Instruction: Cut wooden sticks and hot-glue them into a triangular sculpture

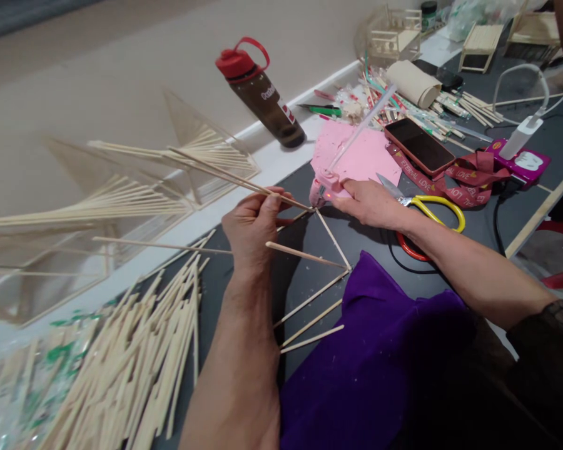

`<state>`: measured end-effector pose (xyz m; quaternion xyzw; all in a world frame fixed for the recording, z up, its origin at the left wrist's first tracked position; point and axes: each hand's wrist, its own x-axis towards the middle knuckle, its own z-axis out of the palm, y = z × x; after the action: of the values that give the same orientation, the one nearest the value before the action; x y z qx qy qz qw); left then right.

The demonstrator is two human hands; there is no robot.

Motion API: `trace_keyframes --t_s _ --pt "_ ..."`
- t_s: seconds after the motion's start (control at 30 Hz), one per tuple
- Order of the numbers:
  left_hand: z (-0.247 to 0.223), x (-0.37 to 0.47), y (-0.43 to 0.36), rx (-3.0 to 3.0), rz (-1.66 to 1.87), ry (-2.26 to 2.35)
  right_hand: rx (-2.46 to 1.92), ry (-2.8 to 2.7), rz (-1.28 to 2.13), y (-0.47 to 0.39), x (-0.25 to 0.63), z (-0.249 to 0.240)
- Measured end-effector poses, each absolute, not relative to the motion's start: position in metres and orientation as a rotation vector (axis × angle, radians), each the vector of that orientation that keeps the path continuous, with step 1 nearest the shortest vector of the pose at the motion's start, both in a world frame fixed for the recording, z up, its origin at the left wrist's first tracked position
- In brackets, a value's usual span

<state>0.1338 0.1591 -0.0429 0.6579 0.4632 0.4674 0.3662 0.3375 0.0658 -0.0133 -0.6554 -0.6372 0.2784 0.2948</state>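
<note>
My left hand (257, 219) pinches a thin wooden chopstick (216, 170) that slants from upper left to a corner of a frame of chopsticks (331, 237). Closed round a pink hot glue gun (327, 182) is my right hand (368, 201), with a long clear glue stick (363, 128) rising from the gun's back. The gun's nozzle is at that corner, by the chopstick's end; whether it touches cannot be made out. Another chopstick (304, 254) leans up from the frame's nearer corner. Part of the frame is hidden behind my left forearm.
Loose chopsticks (136, 350) pile at the lower left. Finished stick frames (145, 212) line the wall near a red-capped bottle (263, 94). Scissors (431, 212), a phone (420, 149), a ribbon lanyard (431, 178) and a purple power strip (520, 164) lie right. Purple cloth (380, 325) covers the near edge.
</note>
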Motion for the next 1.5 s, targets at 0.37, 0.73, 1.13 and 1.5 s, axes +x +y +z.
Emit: trace_keyframes --t_s 0.37,0.73,1.13,1.5 --pt "-0.043 0.134 0.159 1.680 1.216 1.179 -1.661 -1.576 0.900 0.065 0.338 -0.019" --pt "-0.040 0.136 0.156 1.707 1.180 1.207 -1.580 -1.362 1.125 0.063 0.340 -0.017" --pt "-0.041 0.134 0.158 1.695 1.132 1.206 -1.280 -0.976 1.404 0.061 0.345 -0.010" --pt "-0.040 0.136 0.156 1.646 1.152 1.190 -1.172 -0.927 1.423 0.061 0.347 -0.016"
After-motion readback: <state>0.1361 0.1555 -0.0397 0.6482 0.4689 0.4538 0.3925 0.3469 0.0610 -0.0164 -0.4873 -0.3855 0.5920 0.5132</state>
